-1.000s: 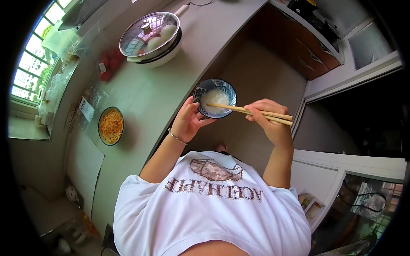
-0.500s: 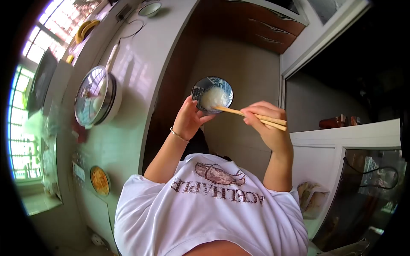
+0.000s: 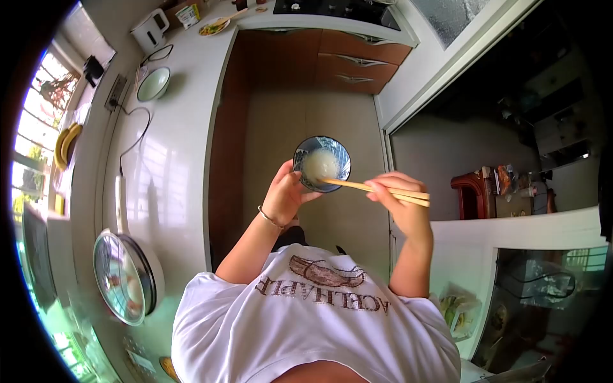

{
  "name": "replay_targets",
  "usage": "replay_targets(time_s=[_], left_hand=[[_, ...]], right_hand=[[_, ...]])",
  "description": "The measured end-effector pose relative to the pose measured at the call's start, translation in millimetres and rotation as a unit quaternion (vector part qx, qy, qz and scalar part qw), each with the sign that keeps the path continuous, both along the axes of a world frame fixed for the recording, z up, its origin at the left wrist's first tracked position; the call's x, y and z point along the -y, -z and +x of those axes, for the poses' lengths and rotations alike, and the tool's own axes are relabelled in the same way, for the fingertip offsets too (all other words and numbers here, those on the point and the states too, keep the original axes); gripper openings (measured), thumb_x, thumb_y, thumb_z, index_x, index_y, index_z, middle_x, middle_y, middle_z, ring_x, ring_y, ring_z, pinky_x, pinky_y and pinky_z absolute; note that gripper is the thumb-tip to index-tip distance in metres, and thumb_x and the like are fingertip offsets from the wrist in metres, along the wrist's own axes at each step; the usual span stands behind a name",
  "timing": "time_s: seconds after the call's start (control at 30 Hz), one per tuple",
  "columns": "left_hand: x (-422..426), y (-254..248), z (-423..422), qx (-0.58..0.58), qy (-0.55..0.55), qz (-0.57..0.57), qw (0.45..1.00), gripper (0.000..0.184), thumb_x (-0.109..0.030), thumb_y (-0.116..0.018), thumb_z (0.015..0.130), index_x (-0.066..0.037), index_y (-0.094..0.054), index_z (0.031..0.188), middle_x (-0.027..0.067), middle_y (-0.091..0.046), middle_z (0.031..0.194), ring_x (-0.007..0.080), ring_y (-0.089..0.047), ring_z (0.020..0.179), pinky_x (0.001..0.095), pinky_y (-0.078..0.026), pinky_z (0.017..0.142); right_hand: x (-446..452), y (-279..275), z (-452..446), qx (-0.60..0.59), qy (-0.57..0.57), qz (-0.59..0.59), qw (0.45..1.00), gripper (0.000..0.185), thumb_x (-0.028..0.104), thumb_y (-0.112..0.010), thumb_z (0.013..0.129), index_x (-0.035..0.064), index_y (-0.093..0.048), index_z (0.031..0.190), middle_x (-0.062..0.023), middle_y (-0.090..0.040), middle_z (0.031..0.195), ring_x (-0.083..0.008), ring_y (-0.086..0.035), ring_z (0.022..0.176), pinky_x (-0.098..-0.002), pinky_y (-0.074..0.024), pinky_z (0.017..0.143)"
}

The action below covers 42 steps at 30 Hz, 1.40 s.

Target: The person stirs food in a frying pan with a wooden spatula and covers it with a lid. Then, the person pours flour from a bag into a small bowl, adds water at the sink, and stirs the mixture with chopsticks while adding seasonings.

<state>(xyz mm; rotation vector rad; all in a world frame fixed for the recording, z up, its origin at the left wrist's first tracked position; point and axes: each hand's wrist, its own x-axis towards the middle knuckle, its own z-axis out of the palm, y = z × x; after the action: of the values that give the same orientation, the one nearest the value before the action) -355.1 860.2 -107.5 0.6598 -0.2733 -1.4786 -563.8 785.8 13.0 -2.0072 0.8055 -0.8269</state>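
A blue-and-white patterned bowl (image 3: 345,157) is held up in front of my body by my left hand (image 3: 283,195), the thumb at its rim and the fingers beneath. Inside it lies a whitish, creamy liquid (image 3: 321,164). My right hand (image 3: 402,207) is closed around a pair of wooden chopsticks (image 3: 364,186). Their tips reach into the bowl, at the near side of the liquid.
On the counter (image 3: 185,127) at left are a lidded electric pan (image 3: 121,277), a pale green bowl (image 3: 154,84) and a white kettle (image 3: 149,30). A plate of food (image 3: 214,26) and a stove (image 3: 338,11) lie farther back. Bananas (image 3: 66,145) sit by the window.
My view has swung forward, bringing the kettle, plate and stove into sight. Both hands still hold the bowl and chopsticks; the chopstick tips remain in the liquid.
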Motion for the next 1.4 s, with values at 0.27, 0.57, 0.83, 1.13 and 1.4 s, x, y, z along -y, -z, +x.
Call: replay_targets(time_s=[0.27, 0.57, 0.83, 1.13, 1.4], left_hand=[[101, -5, 55, 0.027, 0.020, -0.018, 0.999, 0.035, -0.015, -0.041, 0.088, -0.011, -0.040, 0.123, 0.0091, -0.051, 0.119, 0.0249, -0.053, 0.108, 0.0459, -0.049, 0.084], [189, -1, 84, 0.007, -0.022, 0.011, 1.000, 0.030, -0.010, -0.043, 0.086, -0.012, -0.042, 0.116, 0.0070, -0.051, 0.114, 0.0246, -0.052, 0.107, 0.0502, -0.047, 0.085], [291, -5, 80, -0.009, -0.073, -0.006, 0.997, 0.030, -0.012, -0.043, 0.087, -0.013, -0.042, 0.116, 0.0063, -0.051, 0.117, 0.0256, -0.051, 0.109, 0.0503, -0.046, 0.086], [410, -18, 77, 0.038, -0.115, 0.025, 0.992, 0.033, -0.014, -0.042, 0.087, -0.011, -0.040, 0.120, 0.0067, -0.050, 0.120, 0.0252, -0.053, 0.107, 0.0469, -0.047, 0.087], [490, -16, 115, 0.034, -0.085, 0.017, 0.996, 0.036, -0.015, -0.043, 0.086, -0.009, -0.038, 0.122, 0.0098, -0.049, 0.120, 0.0252, -0.051, 0.110, 0.0448, -0.048, 0.086]], right_hand=[[96, -3, 45, 0.008, 0.007, -0.001, 1.000, 0.012, 0.000, -0.056, 0.083, -0.0054, -0.064, 0.089, -0.0108, -0.062, 0.079, -0.0141, -0.061, 0.064, -0.0218, -0.0515, 0.059], [203, 13, 72, 0.026, 0.007, 0.049, 0.998, 0.009, 0.001, -0.063, 0.079, -0.0025, -0.065, 0.087, -0.0104, -0.063, 0.079, -0.0153, -0.061, 0.065, -0.0246, -0.0477, 0.057], [340, 2, 87, 0.030, -0.099, -0.013, 0.995, 0.008, 0.001, -0.064, 0.078, -0.0016, -0.065, 0.085, -0.0093, -0.062, 0.078, -0.0154, -0.059, 0.066, -0.0240, -0.0461, 0.057], [462, 3, 112, 0.068, -0.128, -0.031, 0.989, 0.006, 0.002, -0.063, 0.080, -0.0036, -0.064, 0.083, -0.0080, -0.060, 0.072, -0.0130, -0.057, 0.057, -0.0233, -0.0449, 0.053], [526, 8, 148, 0.064, -0.083, 0.020, 0.994, 0.008, 0.000, -0.064, 0.078, -0.0028, -0.065, 0.086, -0.0100, -0.061, 0.074, -0.0143, -0.058, 0.062, -0.0233, -0.0463, 0.055]])
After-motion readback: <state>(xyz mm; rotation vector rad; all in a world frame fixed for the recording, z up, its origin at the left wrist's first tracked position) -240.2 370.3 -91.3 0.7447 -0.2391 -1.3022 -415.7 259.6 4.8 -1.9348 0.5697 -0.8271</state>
